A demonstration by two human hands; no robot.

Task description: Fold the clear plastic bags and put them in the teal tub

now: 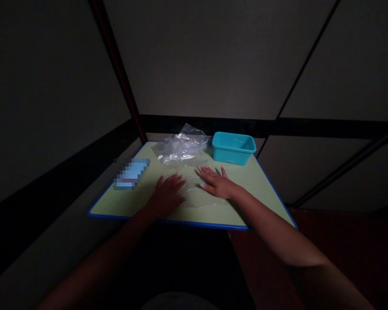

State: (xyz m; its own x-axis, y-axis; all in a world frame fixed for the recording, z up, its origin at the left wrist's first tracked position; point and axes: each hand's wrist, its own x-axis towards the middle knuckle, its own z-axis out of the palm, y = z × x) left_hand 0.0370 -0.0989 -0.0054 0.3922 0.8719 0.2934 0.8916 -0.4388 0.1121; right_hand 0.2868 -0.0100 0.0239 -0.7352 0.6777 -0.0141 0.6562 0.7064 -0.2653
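Observation:
A clear plastic bag (195,196) lies flat on the light table, its edges hard to make out. My left hand (168,194) rests at the bag's left side, palm down with the fingers stretched out. On the bag's right part lies my right hand (217,183), also palm down, fingers spread. Neither hand grips anything. Just beyond the hands is a crumpled pile of clear plastic bags (181,146), shiny and loosely heaped.
A turquoise plastic basket (231,156) stands at the table's back right. At the left edge lies a pixelated flat object (132,173), perhaps a phone. The small table (261,202) has a blue rim, with wall panels (207,64) close behind and to the left.

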